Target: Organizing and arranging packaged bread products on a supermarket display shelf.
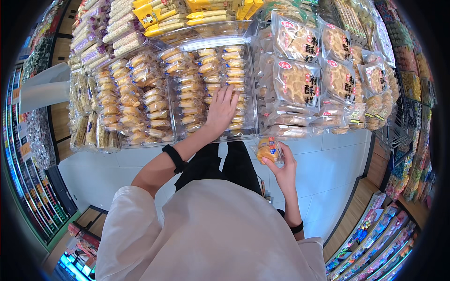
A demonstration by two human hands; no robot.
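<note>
Rows of small wrapped cakes [191,95] stand on edge in a clear plastic bin [254,119] before me. My left hand [222,107] lies palm down over the right-hand rows, its fingertips touching the wrapped cakes [235,65] there. Whether it grips one is hidden beneath the palm. To the right, just in front of the display's near edge, my right hand [283,163] holds a wrapped cake [268,150] between thumb and fingers. Its clear wrapper bears red and blue print.
Large flat pastries in clear packets [297,84] are stacked right of the bin. More wrapped cakes [130,98] fill the section to its left. Yellow snack packets [165,17] lie behind. Snack shelves [372,239] flank the tiled floor [323,168] on both sides.
</note>
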